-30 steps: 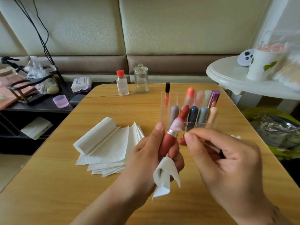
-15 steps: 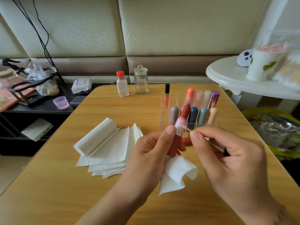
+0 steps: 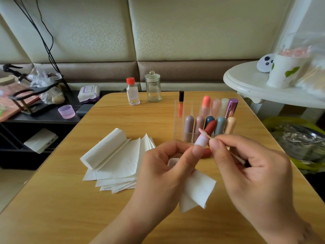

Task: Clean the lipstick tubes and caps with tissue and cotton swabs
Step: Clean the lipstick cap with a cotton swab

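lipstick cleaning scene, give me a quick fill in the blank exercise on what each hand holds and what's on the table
1. The left hand holds an open lipstick together with a piece of ____.
2. The right hand pinches a cotton ____ against the lipstick.
3. The small clear bottle at the far edge of the table has a ____ cap.
4. The folded tissues lie to the ____ of the hands.

Missing words: tissue; swab; red; left

Two bare forearms are entering from six o'clock — no sleeves, rings or watch showing; left hand [image 3: 163, 166], right hand [image 3: 253, 173], nails short, unpainted.
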The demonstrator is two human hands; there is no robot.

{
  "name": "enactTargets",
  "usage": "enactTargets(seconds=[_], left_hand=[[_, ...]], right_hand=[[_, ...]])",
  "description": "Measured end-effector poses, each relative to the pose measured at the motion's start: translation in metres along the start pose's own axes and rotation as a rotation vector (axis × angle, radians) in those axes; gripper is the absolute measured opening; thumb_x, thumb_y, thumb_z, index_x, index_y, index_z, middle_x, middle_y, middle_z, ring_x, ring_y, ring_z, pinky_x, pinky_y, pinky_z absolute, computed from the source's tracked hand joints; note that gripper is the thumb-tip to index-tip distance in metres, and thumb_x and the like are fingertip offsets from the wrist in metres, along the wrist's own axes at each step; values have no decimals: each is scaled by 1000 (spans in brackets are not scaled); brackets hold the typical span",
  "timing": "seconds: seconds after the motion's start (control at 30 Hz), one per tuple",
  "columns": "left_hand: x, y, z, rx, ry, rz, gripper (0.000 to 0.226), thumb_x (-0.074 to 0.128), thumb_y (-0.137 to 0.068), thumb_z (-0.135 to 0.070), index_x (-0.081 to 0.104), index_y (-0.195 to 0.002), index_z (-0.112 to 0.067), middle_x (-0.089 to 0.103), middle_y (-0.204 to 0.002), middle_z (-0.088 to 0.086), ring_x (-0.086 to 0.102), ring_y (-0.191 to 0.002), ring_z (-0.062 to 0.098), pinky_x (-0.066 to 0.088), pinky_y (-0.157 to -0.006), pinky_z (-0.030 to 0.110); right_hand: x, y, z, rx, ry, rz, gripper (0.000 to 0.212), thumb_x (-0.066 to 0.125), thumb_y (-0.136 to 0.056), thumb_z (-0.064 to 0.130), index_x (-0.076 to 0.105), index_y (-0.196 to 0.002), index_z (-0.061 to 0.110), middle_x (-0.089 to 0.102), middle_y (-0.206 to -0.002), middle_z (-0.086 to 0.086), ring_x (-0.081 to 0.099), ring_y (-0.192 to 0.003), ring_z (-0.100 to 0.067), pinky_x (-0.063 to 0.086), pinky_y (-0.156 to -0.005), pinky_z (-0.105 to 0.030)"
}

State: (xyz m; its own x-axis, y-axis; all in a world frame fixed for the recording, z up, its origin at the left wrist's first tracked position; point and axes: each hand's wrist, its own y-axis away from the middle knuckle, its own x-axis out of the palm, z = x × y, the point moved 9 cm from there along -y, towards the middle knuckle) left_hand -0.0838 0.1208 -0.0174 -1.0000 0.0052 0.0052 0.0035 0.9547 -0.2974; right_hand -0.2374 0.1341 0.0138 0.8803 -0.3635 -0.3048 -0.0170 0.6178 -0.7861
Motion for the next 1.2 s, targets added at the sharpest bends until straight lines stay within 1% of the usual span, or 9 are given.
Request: enactTargets(seconds=[0.17, 0.27, 0.43, 0.57, 0.67, 0.8, 0.93, 1.1, 1.2], left_hand=[[9, 1, 11, -75, 46, 105, 40, 48, -84, -59, 74, -81, -28, 57, -61, -2, 45, -49, 6, 35, -45, 15], [17, 4, 16, -103, 106, 204, 41, 48, -92, -57, 70, -85, -24, 57, -67, 0, 44, -51, 8, 35, -45, 17], [30, 5, 16, -121, 252, 363, 27, 57, -87, -36, 65, -102, -14, 52, -71, 4, 39, -55, 13, 33, -46, 18], [32, 6, 19, -167, 363, 377, 41, 62, -91, -10, 40, -124, 1, 61, -69, -2, 55, -54, 4, 44, -50, 11], [33, 7, 18, -167, 387, 387, 43, 54, -89, -12, 34, -119, 11, 63, -69, -6, 58, -56, 0, 45, -52, 10], [28, 5, 21, -156, 346, 345, 46, 55, -89, -22, 37, -116, 11, 59, -71, 0, 47, -56, 7, 40, -53, 14], [27, 4, 18, -114, 326, 340, 40, 51, -91, -23, 41, -108, 12, 55, -70, -5, 48, -56, 4, 41, -54, 14], [25, 5, 23, -134, 336, 344, 34, 51, -97, -28, 52, -108, 5, 53, -76, 1, 48, -62, 13, 35, -55, 28], [25, 4, 24, -149, 328, 338, 31, 47, -96, -33, 63, -100, -7, 53, -75, 3, 47, -63, 15, 38, -57, 26]], right_hand=[[0, 0, 1, -10, -39, -2, 17, 63, -95, 21, 76, -89, 11, 70, -68, 7, 63, -57, -7, 47, -51, -25], [0, 0, 4, -46, -27, 0, 18, 62, -95, 20, 75, -89, 10, 69, -67, 4, 60, -55, -10, 45, -49, -24], [0, -1, 8, -66, -31, 17, 17, 62, -94, 20, 77, -93, 12, 69, -71, 6, 60, -59, -8, 44, -51, -19], [2, -1, 9, -43, -54, 40, 16, 62, -95, 23, 76, -98, 16, 70, -79, 11, 61, -66, 2, 42, -59, -7], [4, -1, 10, -36, -81, 52, 14, 62, -95, 23, 75, -99, 18, 70, -80, 12, 63, -67, 2, 41, -61, -6], [3, -3, 13, -37, -125, 48, 12, 62, -95, 22, 71, -102, 24, 72, -85, 13, 67, -72, -1, 46, -63, -8], [3, -3, 12, -12, -170, 49, 13, 62, -95, 23, 72, -104, 24, 74, -88, 12, 70, -72, -4, 52, -58, -16], [6, 0, 2, 57, -253, 77, 18, 64, -96, 20, 77, -107, 13, 76, -85, 7, 73, -66, -11, 57, -51, -29], [6, 1, 1, 58, -252, 84, 18, 65, -95, 18, 77, -107, 12, 76, -84, 6, 73, -65, -13, 57, -50, -31]])
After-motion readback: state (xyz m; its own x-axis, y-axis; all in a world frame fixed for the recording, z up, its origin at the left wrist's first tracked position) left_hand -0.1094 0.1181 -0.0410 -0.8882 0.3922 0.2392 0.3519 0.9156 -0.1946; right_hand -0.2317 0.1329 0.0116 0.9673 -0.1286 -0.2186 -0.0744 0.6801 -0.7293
